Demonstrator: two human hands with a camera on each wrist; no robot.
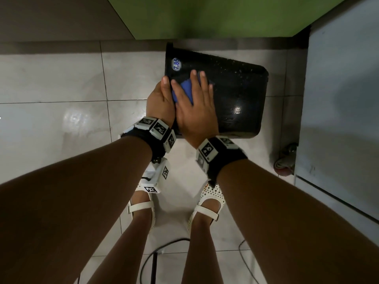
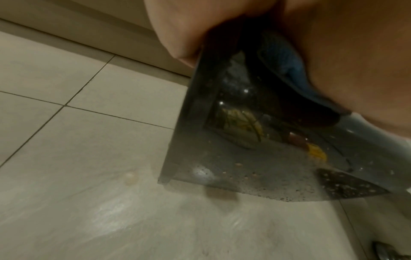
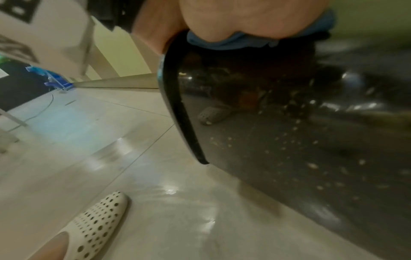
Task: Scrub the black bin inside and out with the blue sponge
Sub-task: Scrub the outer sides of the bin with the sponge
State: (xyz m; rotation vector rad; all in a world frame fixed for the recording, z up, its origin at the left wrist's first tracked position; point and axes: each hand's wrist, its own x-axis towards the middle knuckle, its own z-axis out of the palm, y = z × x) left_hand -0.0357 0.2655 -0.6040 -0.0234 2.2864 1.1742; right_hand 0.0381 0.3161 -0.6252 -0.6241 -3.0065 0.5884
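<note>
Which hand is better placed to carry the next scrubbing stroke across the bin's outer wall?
Right. The right hand already presses the blue sponge flat against the glossy black plastic bin; the left hand grips the bin's rim edge, steadying it.

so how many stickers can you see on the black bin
1. A round white price sticker sits on the outer wall of the black bin, near its rim, just beyond the left hand. The far sides are hidden, so more may exist.

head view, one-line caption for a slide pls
Right hand presses blue sponge on black bin; left hand steadies it.
</note>
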